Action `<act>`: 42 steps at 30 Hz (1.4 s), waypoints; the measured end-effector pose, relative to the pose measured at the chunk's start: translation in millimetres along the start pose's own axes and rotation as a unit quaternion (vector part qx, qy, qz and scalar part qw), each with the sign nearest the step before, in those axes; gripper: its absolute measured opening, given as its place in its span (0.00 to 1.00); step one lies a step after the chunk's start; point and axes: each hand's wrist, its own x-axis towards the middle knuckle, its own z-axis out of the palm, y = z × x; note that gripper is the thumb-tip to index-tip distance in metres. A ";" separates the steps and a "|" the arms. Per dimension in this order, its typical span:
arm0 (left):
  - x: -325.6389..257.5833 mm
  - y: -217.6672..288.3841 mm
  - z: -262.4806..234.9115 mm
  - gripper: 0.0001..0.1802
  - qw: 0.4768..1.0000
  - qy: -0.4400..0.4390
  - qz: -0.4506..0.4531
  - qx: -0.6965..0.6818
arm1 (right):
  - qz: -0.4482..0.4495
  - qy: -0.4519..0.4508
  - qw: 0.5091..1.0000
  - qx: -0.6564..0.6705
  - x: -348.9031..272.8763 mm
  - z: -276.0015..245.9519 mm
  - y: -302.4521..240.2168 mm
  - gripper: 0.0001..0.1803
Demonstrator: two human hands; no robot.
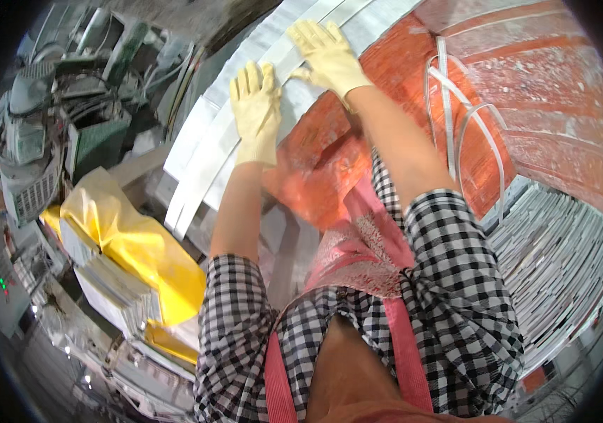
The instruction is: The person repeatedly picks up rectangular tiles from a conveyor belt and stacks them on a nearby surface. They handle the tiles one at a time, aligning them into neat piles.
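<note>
White sheet stack (203, 151) on orange bench (330, 162): left hand (256, 113) and right hand (330, 56) (both gloved, flat, open) press its upper face, long axis running away upper-right

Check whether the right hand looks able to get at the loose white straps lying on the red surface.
Probably yes. The right hand rests flat on the white sheets, and the white straps lie on the red surface beside that forearm, with nothing visible between them.
</note>
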 end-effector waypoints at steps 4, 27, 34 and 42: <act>0.9 18.2 -5.0 0.31 1.000 0.021 0.006 0.000 | 0.018 -0.001 0.999 0.029 -12.4 -2.9 8.1 0.50; 26.6 -4.9 -24.7 0.19 0.995 -0.047 -0.083 0.011 | -0.016 0.093 0.991 0.099 -54.6 -25.3 14.0 0.47; 27.4 -6.5 -27.4 0.22 0.993 -0.042 -0.108 0.005 | -0.014 0.107 0.990 0.093 -52.7 -23.0 16.0 0.47; 24.1 -22.4 -23.4 0.21 0.999 0.014 -0.021 -0.045 | 0.009 0.119 0.989 0.084 -33.8 -28.8 3.6 0.52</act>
